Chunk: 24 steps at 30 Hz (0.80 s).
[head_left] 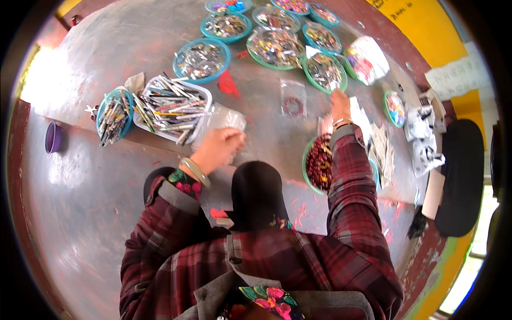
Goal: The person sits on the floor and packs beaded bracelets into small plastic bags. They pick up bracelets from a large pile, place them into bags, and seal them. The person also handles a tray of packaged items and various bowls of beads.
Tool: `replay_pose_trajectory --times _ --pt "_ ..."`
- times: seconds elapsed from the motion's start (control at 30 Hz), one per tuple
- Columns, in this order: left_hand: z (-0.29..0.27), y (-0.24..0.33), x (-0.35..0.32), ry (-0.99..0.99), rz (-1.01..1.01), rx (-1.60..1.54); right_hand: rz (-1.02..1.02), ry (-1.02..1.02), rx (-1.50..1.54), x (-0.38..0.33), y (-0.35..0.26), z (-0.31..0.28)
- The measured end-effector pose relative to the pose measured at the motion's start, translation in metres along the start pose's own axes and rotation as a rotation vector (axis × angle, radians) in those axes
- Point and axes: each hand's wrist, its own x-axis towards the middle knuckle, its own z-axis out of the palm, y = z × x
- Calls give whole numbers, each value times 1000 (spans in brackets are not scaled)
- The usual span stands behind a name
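My left hand is closed in a pinch beside a stack of clear plastic bags; a see-through edge shows near its fingers, too faint to name. Reaching forward, my right hand has its fingers bunched at the near rim of a green basket of small packed pieces. What they hold, if anything, is hidden. Between the hands lies a clear bag with a dark red beaded bracelet in it. Under my right forearm, a basket of dark red beads is partly covered.
A white tray of pens and a blue basket of pens stand on the left. Several baskets of bagged trinkets fill the far side. A purple bowl is far left; white plastic bags and a black cushion-like object are right.
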Motion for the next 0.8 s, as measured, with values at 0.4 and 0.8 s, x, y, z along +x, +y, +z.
replay_pose_trajectory --times 0.4,0.8 --pt "-5 6 -11 366 251 -2 -92 276 94 -254 29 -220" --pt "-43 11 -75 686 410 -643 318 -1 334 -324 84 -150"
